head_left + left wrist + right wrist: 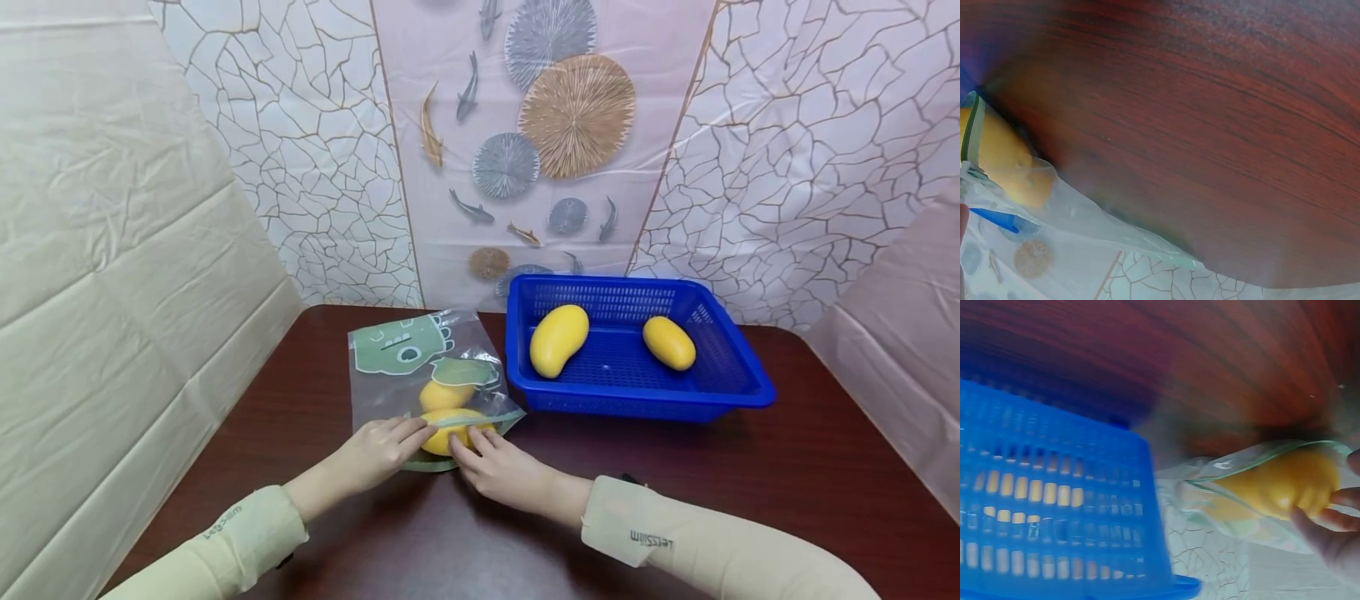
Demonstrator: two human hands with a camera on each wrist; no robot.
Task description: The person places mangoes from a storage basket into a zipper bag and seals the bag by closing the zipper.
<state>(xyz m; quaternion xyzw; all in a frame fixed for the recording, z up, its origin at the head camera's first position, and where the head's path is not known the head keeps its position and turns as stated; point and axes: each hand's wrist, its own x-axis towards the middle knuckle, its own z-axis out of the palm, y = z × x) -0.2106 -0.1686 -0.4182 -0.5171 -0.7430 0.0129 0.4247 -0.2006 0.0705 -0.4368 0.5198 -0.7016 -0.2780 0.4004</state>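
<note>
Left grip (pixel 381 450) pinches bag (pixel 375 398) left of basket (pixel 637 403); right grip (pixel 504 471) touches bagged mango (pixel 1282 481), can't tell if grasping; long axis roughly parallels basket's front; only head view shows basket mangoes (pixel 559 341) whole.

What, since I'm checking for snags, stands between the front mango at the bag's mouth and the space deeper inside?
Another mango does: it lies in the bag, right behind the front mango, and probably narrows the way in. The bag's upper edge crosses over the front mango.
</note>
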